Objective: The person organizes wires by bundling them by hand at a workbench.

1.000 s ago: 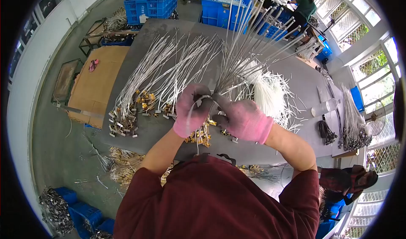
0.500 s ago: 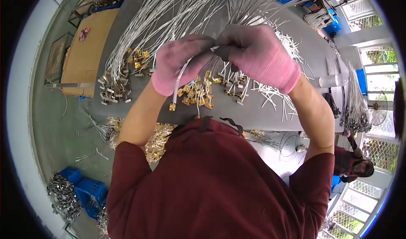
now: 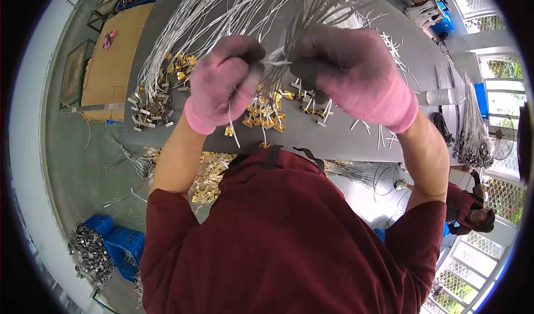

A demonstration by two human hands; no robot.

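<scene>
My left hand (image 3: 225, 80), in a pink glove with grey fingers, is closed on a white wire (image 3: 274, 58). The wire runs from its fingertips, across a bundle of wires (image 3: 305, 14), to my right hand (image 3: 353, 75). That hand, gloved alike, pinches the wire too. A loose white end hangs below the left palm. The bundle's long strands fan out upward from between my hands, and its lower part drops toward brass-coloured terminals (image 3: 267, 116) on the grey table (image 3: 206, 143). Whether the white wire goes all the way round the bundle, I cannot tell.
More white wires (image 3: 194, 19) with brass and grey ends lie along the table's left. Short white pieces (image 3: 389, 50) are strewn at right, near a clear plastic cylinder (image 3: 439, 96). Blue crates (image 3: 122, 247) stand on the floor at lower left. A co-worker (image 3: 467, 208) is at far right.
My hands have drawn apart and come a little nearer to me. The white wire now shows stretched between them. Its loose end under the left hand has shifted.
</scene>
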